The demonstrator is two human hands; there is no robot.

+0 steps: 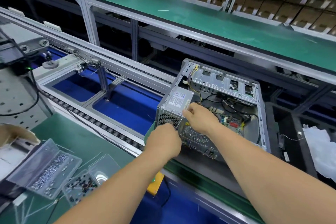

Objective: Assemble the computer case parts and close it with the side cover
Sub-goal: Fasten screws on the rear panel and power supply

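Computer case [218, 107] lies open-side up on the conveyor line. Left hand [163, 140] is at its perforated rear panel, fingers curled; what they pinch I cannot tell. Right hand [198, 116] grips the near corner of the power supply [179, 99]. Clear screw trays [49, 167] sit on the green desk [76, 136].

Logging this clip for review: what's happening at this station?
A person works on an open computer case lying on the assembly line, side cover off. The right hand rests on the power supply at the rear corner. The left hand is at the rear grille; what it holds is unclear. Screw trays sit nearby.
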